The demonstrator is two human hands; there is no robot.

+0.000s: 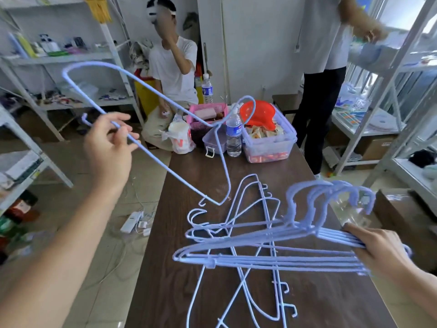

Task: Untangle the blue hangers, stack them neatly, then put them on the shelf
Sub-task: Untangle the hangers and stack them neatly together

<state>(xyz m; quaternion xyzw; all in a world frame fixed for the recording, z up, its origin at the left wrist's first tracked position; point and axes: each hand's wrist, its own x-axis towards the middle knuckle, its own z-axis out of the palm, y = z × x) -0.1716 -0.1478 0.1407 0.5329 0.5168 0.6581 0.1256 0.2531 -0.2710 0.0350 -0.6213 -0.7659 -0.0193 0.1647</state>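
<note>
My left hand (111,140) grips the bottom bar of a single blue wire hanger (151,91), lifted clear above the left edge of the dark wooden table (189,292). My right hand (376,247) clutches a bundle of several blue hangers (272,256) by one end, their hooks rising together near the table's right side. Under the bundle, several more loose blue hangers (253,209) lie crossed and tangled on the tabletop.
At the table's far end stand a clear bin with a red bowl (267,138), a pink basket (208,112) and a water bottle (233,133). A seated person (172,74) and a standing person (324,91) are behind. Metal shelves (378,95) flank both sides.
</note>
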